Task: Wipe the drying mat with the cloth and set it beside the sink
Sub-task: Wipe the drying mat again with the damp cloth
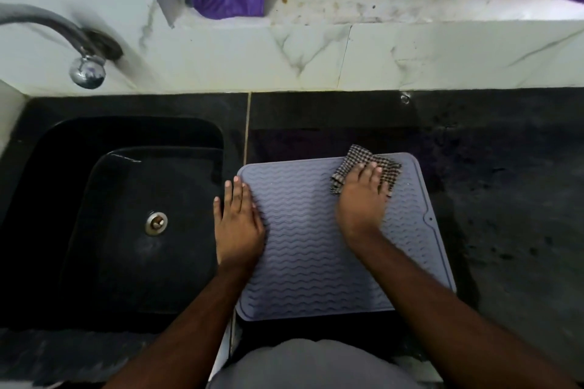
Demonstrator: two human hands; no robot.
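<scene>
Right of the sink (132,136), the left hand (238,224) lies flat, pinning the mat (309,262) on the tabletop (505,199), while the right hand (361,199) presses the cloth (350,164) at its far edge: wiping underway, likely needing strokes toward the body.

black counter (505,199) | drying mat (316,256) flat | possibly wet

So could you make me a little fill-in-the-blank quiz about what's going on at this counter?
1. The right hand presses a checked ____ onto the mat.
2. The left hand lies flat on the mat's ____ edge.
3. The drying mat lies to the right of the ____.
4. The tap is mounted on the ____.

Missing words: cloth; left; sink; wall
</scene>
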